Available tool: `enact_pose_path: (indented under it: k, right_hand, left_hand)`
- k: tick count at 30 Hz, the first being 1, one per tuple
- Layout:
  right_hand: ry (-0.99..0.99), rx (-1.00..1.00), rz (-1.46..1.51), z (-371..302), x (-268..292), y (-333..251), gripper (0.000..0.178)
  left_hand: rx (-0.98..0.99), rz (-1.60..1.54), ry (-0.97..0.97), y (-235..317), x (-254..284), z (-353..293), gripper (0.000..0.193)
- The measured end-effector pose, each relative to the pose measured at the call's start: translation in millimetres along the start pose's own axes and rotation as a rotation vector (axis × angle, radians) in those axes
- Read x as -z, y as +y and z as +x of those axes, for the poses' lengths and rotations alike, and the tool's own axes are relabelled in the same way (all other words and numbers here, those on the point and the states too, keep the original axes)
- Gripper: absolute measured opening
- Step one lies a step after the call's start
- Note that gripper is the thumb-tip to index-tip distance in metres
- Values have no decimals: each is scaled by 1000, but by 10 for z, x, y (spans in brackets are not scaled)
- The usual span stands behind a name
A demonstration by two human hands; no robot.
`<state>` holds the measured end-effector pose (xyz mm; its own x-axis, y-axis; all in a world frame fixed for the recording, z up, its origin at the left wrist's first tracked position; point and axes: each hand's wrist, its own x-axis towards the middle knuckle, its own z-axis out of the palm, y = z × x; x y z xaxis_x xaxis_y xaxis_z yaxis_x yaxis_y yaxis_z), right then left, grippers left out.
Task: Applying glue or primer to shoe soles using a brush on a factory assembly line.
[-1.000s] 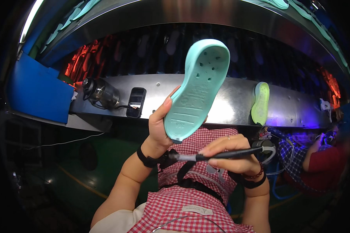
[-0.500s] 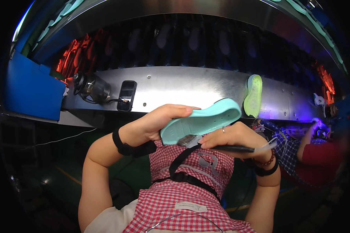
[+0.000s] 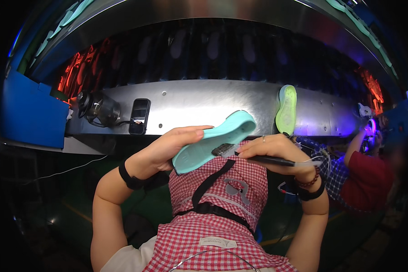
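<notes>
A turquoise shoe sole [image 3: 199, 153] is tilted in front of my chest, its hollow inner side toward me. My left hand [image 3: 174, 144] grips it by the end at left, thumb over the upper edge. In my right hand [image 3: 272, 149] is a brush [image 3: 276, 161] with a dark handle and grey bristles, its fingers wrapped round the handle. The bristles lie at the sole's lower inner edge; whether they press on it I cannot tell. On the metal ledge beyond, to the right, rests a yellow-green shoe sole [image 3: 286, 111].
A metal ledge [image 3: 181, 104] runs across in front. On its left stand a dark lidded jar [image 3: 99, 109] and a black tray [image 3: 139, 117]. Behind it, dark racks hold sole shapes, with red-glowing lamps at both ends. A co-worker in a red sleeve [image 3: 367, 177] sits at right.
Both hands, with the sole and the brush, have shifted a little left in the picture. The brush has moved from the sole's near end toward the middle of its lower edge.
</notes>
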<state>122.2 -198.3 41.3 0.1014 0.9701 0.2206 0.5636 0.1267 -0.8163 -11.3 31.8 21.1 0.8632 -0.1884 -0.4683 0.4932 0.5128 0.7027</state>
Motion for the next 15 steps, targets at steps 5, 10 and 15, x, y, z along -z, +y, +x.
enact_pose_path:
  k: [5,10,15]
  right_hand:
    - [47,-123,209,-87,-125,62,25]
    - [357,-377,511,40,-453,94,21]
    - [525,-405,604,23,-647,237,18]
  left_hand:
    - [-75,-45,56,-73,102,25,51]
    - [-142,-347,-93,-243,-57,224,48]
    - [-222,-444,-89,-302,-34,269,48]
